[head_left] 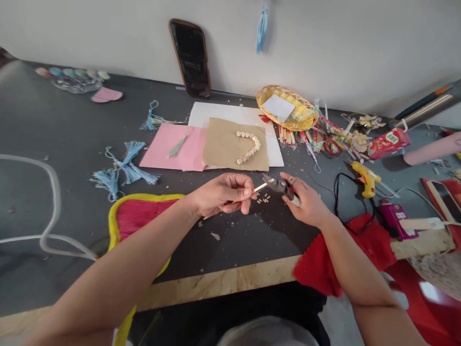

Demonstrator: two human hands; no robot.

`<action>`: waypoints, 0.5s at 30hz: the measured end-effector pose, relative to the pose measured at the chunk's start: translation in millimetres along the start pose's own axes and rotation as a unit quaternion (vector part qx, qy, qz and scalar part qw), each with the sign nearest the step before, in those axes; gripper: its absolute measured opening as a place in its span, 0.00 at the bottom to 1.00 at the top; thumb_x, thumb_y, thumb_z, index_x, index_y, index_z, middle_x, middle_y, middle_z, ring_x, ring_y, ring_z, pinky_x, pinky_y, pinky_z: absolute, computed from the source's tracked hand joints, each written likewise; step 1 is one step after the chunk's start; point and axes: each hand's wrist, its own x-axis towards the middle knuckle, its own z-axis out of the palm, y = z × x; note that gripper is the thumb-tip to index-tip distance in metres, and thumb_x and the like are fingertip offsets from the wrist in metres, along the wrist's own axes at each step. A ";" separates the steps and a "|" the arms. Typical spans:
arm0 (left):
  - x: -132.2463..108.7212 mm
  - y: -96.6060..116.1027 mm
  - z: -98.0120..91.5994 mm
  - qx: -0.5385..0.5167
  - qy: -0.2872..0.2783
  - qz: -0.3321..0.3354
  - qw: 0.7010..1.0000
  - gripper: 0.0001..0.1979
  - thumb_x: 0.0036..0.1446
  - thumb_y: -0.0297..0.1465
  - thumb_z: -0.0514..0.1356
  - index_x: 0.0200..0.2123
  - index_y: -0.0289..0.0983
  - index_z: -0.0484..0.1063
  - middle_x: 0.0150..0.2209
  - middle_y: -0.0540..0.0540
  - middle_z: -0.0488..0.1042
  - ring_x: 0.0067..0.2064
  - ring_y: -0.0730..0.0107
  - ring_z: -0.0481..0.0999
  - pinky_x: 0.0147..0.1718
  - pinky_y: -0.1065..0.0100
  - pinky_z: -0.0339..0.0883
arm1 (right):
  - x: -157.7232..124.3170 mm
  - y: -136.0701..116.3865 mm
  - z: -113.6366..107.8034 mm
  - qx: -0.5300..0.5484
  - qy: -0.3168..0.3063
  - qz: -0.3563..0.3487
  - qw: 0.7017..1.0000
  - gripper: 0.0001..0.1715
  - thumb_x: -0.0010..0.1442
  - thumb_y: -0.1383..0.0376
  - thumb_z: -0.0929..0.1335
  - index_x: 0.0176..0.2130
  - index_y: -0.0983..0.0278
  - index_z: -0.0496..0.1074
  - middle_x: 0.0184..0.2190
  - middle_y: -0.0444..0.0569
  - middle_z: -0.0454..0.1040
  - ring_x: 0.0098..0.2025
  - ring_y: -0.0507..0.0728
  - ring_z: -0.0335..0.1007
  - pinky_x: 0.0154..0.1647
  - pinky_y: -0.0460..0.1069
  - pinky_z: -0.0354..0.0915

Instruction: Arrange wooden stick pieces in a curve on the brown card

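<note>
My left hand (230, 193) pinches a thin pale wooden stick (262, 186) that points up and to the right. In my right hand (306, 199) is a pair of pliers (276, 183) with dark jaws, held at the far end of the stick. Whether the jaws press on the wood I cannot tell. Several small cut bits of stick (264, 198) lie on the dark table under the jaws. Just beyond my hands, a brown card (219, 144) carries a curved row of small pale pieces (257, 144).
Pink paper (158, 149) and blue tassels (126, 168) lie left. A yellow wicker basket (306, 122) with sticks beside it stands behind. Right are a yellow glue gun (366, 179), a purple box (394, 218) and red cloth (324, 264). A phone (190, 57) leans on the wall.
</note>
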 end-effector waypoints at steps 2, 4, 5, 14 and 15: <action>0.1 0.3 -0.3 0.001 0.003 -0.002 1.000 0.11 0.53 0.35 0.67 0.30 0.32 0.72 0.20 0.46 0.76 0.12 0.85 0.57 0.10 0.80 0.43 | -0.3 0.9 2.3 -0.002 0.010 0.001 1.000 0.36 0.59 0.69 0.65 0.64 0.61 0.55 0.54 0.57 0.69 0.53 0.63 0.69 0.52 0.58 0.70; 0.3 0.5 -0.4 0.004 0.011 0.000 1.000 0.12 0.54 0.35 0.66 0.29 0.32 0.72 0.20 0.46 0.76 0.12 0.85 0.56 0.10 0.80 0.43 | -0.9 1.6 4.9 -0.007 0.021 0.006 1.000 0.36 0.58 0.70 0.65 0.64 0.61 0.55 0.53 0.57 0.70 0.52 0.63 0.70 0.50 0.57 0.71; 0.5 0.5 -0.5 0.005 0.014 0.001 1.000 0.12 0.54 0.35 0.66 0.29 0.32 0.72 0.20 0.46 0.76 0.12 0.85 0.56 0.10 0.80 0.43 | -1.3 1.8 6.2 -0.009 0.026 0.008 1.000 0.36 0.58 0.70 0.65 0.64 0.61 0.56 0.52 0.57 0.71 0.51 0.63 0.71 0.50 0.57 0.71; 1.5 -1.1 -0.9 -0.006 0.010 0.003 1.000 0.13 0.54 0.36 0.67 0.30 0.32 0.71 0.20 0.47 0.75 0.12 0.85 0.56 0.10 0.80 0.42 | -3.4 0.2 10.4 -0.005 0.041 0.022 0.999 0.34 0.58 0.70 0.65 0.63 0.61 0.57 0.54 0.56 0.70 0.51 0.62 0.71 0.50 0.55 0.71; 1.5 -1.3 -0.6 -0.005 0.012 0.006 1.000 0.13 0.53 0.36 0.67 0.30 0.32 0.71 0.20 0.47 0.75 0.12 0.85 0.56 0.10 0.80 0.42 | -3.2 0.8 10.1 -0.008 0.043 0.023 0.999 0.34 0.58 0.69 0.65 0.63 0.61 0.57 0.54 0.56 0.70 0.51 0.62 0.71 0.49 0.55 0.71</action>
